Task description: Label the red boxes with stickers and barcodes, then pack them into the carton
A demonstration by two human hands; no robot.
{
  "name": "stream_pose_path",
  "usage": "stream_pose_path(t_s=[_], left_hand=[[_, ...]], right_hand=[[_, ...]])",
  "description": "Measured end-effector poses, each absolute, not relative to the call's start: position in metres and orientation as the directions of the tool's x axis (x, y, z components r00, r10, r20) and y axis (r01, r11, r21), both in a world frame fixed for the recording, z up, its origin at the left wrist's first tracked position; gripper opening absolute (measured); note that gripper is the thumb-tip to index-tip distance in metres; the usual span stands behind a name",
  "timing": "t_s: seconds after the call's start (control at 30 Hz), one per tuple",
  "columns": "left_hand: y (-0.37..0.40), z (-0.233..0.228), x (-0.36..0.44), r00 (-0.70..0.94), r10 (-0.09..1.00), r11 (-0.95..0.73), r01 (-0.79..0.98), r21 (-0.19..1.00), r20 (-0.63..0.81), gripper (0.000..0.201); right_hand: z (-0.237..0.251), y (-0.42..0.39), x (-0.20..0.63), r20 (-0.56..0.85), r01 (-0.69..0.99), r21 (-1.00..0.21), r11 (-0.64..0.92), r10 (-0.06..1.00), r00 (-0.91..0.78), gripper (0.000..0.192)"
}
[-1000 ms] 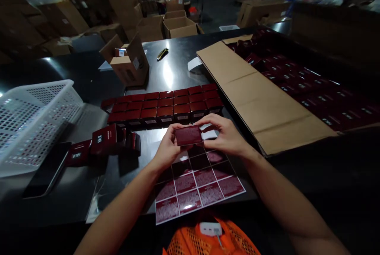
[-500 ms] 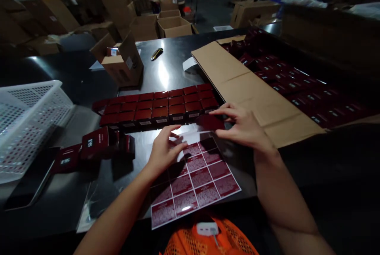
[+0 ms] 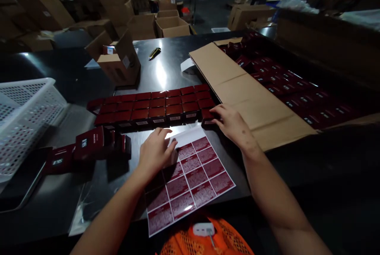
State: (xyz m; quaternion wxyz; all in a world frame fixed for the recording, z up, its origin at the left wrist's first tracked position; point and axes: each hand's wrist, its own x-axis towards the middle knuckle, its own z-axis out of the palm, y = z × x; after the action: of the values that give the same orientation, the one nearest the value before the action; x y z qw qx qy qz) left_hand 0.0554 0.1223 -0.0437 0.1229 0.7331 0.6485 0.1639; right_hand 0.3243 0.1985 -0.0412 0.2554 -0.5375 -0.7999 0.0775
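My right hand (image 3: pixel 230 124) grips the right edge of a small dark red box (image 3: pixel 207 116) at the right end of the front row. That box stands against several matching boxes (image 3: pixel 157 112) lined up in rows. My left hand (image 3: pixel 156 148) hovers at the upper left of a sticker sheet (image 3: pixel 190 176), its thumb and fingers apart with nothing seen between them. Dark red printed labels in a grid cover the sheet, and its top strip is bare white. Some of the sheet's left side lies in my arm's shadow.
More dark red boxes (image 3: pixel 92 143) lie at the left beside a phone (image 3: pixel 23 184) and a white basket (image 3: pixel 26 116). A large carton (image 3: pixel 246 93) full of boxes stands right. Behind are a small open carton (image 3: pixel 118 63) and a cutter knife (image 3: pixel 154 53).
My right hand has brought the dark red box from above the sheet's top edge to the end of the front row. My left hand has shifted slightly left.
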Motion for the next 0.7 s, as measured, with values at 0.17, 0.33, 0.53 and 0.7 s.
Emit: stream_pose_path(t_s=[0.17, 0.33, 0.53, 0.7], left_hand=[[0.12, -0.024, 0.035, 0.037, 0.992, -0.027, 0.996, 0.084, -0.121, 0.049], [0.12, -0.027, 0.034, 0.071, 0.976, -0.076, 0.997, -0.019, -0.208, 0.054], [0.12, -0.004, 0.018, 0.232, 0.965, -0.25, 0.956, 0.153, 0.126, 0.036], [0.087, 0.02, -0.04, -0.084, 0.842, -0.072, 0.962, 0.265, 0.533, 0.063]], right_hand=[[-0.035, 0.198, 0.324, 0.365, 0.863, -0.347, 0.368, 0.9, -0.237, 0.023], [-0.027, 0.173, 0.292, 0.566, 0.766, -0.266, 0.585, 0.738, -0.368, 0.014], [-0.05, 0.155, 0.261, 0.315, 0.517, -0.279, 0.809, 0.586, -0.746, 0.049], [-0.056, 0.161, 0.268, -0.041, 0.627, -0.29, 0.722, 0.646, -0.762, 0.068]])
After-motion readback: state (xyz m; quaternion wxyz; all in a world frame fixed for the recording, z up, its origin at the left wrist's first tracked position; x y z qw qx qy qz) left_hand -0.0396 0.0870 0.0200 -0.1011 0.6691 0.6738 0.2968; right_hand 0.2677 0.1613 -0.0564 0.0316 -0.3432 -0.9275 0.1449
